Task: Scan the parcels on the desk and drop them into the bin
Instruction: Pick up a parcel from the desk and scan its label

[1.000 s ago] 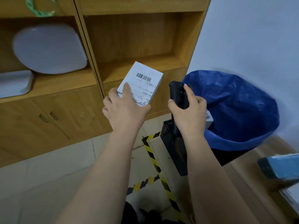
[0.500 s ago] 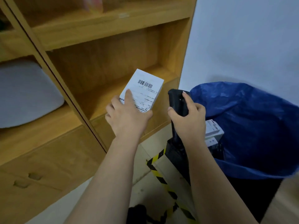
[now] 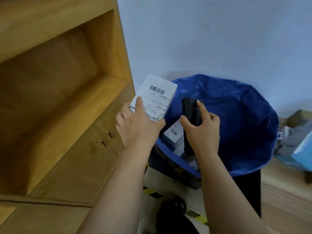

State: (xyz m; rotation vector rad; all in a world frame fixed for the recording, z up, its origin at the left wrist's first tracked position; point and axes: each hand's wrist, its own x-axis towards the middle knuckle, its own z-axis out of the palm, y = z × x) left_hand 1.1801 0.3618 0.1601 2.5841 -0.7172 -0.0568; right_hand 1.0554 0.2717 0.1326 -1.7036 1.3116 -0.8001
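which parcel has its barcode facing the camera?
The white parcel gripped in the left hand, held up beside the blue-lined bin. The parcels already in the bin show labels, but no readable barcode.

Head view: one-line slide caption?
Left hand holds white barcoded parcel, right hand black handheld scanner, over blue-lined bin.

The parcel (image 3: 156, 97) in the left grip (image 3: 138, 125) is white, its label carrying a black barcode and rows of fine black print. The scanner (image 3: 191, 112) in the right grip (image 3: 200, 132) is matte black. Beyond that grip, the bin (image 3: 244, 122) has a deep blue liner over a black body, with white boxes (image 3: 173, 135) inside. Left of the left grip, the shelf unit (image 3: 67, 98) is honey-yellow wood. Below both grips, floor tape (image 3: 152, 194) is striped yellow and black
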